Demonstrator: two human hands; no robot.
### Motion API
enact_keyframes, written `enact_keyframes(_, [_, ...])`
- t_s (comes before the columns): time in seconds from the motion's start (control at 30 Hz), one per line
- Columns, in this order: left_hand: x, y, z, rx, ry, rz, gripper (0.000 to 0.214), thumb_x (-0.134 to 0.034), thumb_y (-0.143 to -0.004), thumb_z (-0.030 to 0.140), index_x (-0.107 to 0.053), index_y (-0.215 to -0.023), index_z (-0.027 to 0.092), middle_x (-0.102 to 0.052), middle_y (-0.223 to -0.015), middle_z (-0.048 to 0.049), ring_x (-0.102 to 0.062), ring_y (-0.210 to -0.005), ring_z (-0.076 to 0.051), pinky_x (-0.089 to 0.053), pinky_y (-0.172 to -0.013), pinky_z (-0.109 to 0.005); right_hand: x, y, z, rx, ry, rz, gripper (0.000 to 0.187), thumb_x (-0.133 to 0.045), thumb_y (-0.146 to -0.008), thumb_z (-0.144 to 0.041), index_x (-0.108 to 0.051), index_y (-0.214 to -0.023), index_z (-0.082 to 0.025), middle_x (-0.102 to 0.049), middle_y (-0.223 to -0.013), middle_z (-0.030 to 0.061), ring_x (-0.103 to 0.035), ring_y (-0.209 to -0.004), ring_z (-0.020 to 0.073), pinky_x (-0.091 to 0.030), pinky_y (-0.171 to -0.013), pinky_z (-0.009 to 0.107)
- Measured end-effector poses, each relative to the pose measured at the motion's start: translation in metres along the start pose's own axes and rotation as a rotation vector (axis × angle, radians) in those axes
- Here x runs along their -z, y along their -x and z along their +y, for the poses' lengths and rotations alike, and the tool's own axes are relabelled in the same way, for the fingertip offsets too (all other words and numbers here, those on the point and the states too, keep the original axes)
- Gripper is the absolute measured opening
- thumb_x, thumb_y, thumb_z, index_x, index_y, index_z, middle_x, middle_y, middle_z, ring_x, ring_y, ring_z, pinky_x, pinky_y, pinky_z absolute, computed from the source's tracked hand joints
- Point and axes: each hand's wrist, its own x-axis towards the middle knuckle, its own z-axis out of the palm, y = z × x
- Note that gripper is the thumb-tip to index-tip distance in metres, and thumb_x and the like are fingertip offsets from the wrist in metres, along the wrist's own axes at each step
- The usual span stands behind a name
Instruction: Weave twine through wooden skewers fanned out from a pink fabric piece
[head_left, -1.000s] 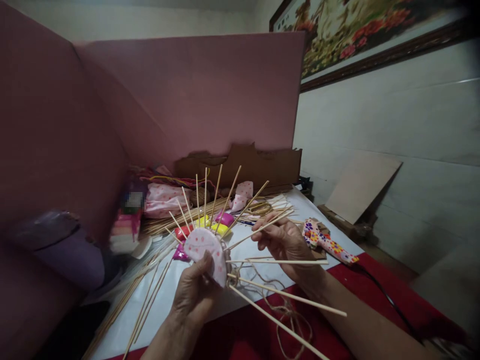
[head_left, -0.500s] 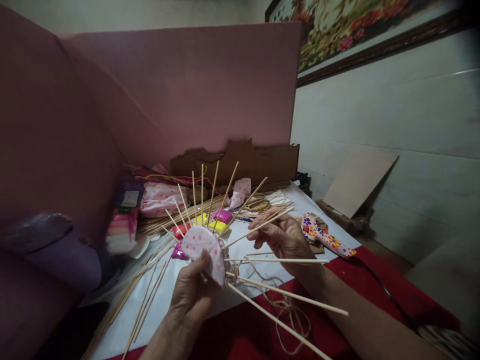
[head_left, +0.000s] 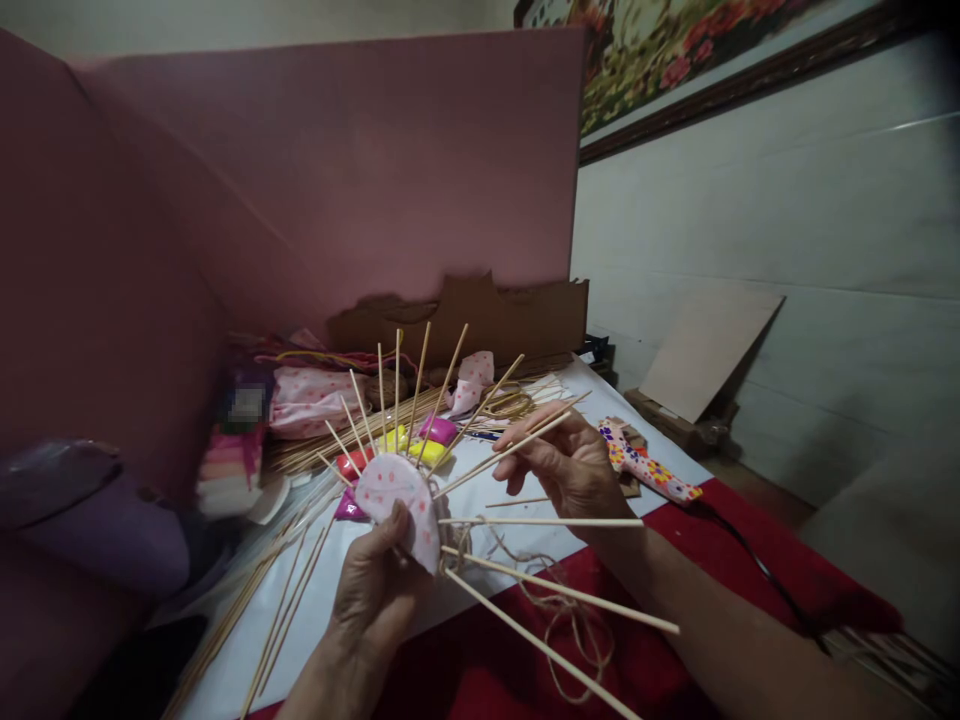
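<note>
My left hand (head_left: 379,580) is closed around the lower edge of a pink spotted fabric-covered disc (head_left: 397,495), thumb on its face. Thin wooden sticks (head_left: 454,375) fan out from the disc's rim, upward and to the right. My right hand (head_left: 559,455) pinches one stick (head_left: 517,445) that runs from the disc up to the right, fingers near its outer part. Jute twine (head_left: 577,625) hangs in loose loops below, by the lower sticks at the disc's right edge. How the twine is fastened there is hard to make out.
Behind the disc lie colourful clay packets (head_left: 439,430), a bundle of sticks (head_left: 319,450) and pink spotted cloth (head_left: 315,400). A flower-patterned glue gun (head_left: 649,470) with a black cord rests at right. Torn cardboard (head_left: 480,310) stands at the back. Red cloth (head_left: 772,560) covers the near side.
The whole view has shifted slightly, so things sit a little further left. My right hand still grips the stick, and my left hand still holds the disc.
</note>
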Motion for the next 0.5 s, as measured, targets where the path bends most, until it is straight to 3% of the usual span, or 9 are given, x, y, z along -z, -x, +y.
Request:
enact_keyframes(0.33, [-0.0093, 0.0048, 0.0023, 0.058, 0.012, 0.033, 0.026, -0.044, -0.079, 0.003, -0.068, -0.074, 0.011, -0.070, -0.065, -0.0092, -0.067, -0.063, -0.021, -0.053, -0.074, -0.039, 0.0027, 0.0027, 0.0041, -0.040, -0.014, -0.044, 0.008, -0.059, -0.079, -0.018, -0.051, -0.078, -0.017, -0.067, -0.070, 0.0009, -0.065, -0.057, 0.0135, -0.052, -0.045, 0.022])
enact_keyframes(0.5, [-0.0044, 0.0044, 0.0021, 0.077, 0.012, -0.053, 0.023, -0.047, -0.078, 0.003, -0.068, -0.076, 0.011, -0.071, -0.069, -0.0099, -0.067, -0.067, -0.021, -0.051, -0.079, -0.041, 0.0038, 0.0024, 0.0045, -0.034, 0.022, -0.059, 0.006, -0.058, -0.080, -0.019, -0.052, -0.079, -0.017, -0.067, -0.070, 0.0009, -0.065, -0.056, 0.0128, -0.053, -0.046, 0.022])
